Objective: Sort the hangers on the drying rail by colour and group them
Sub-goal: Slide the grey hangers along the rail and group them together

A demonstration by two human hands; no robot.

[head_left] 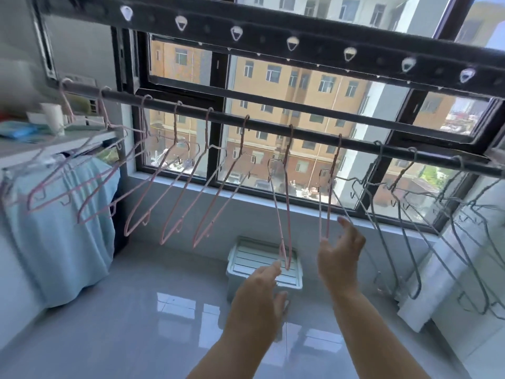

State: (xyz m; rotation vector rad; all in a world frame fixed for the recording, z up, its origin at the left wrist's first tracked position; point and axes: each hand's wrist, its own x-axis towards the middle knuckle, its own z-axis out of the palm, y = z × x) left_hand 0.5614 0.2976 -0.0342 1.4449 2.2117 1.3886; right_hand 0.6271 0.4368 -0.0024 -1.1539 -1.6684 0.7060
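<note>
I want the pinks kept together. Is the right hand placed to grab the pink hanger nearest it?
Probably yes: the right hand is open just beside the lower end of that pink hanger, with nothing between them; the grey hangers hang further right.

Rail (273,126): dark bar crossing mid-frame.
Pink hangers (287,228): left to centre.
Grey hangers (417,285): right.
Left hand (259,291): lower centre, fingers extended.
Right hand (338,255): beside it, fingers spread.

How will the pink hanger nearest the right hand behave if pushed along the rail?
The frame is thin wire, so the pink hanger is probably light and a bit springy. It hangs only by its hook on the rail, so it should slide easily but will likely swing and twist.
</note>
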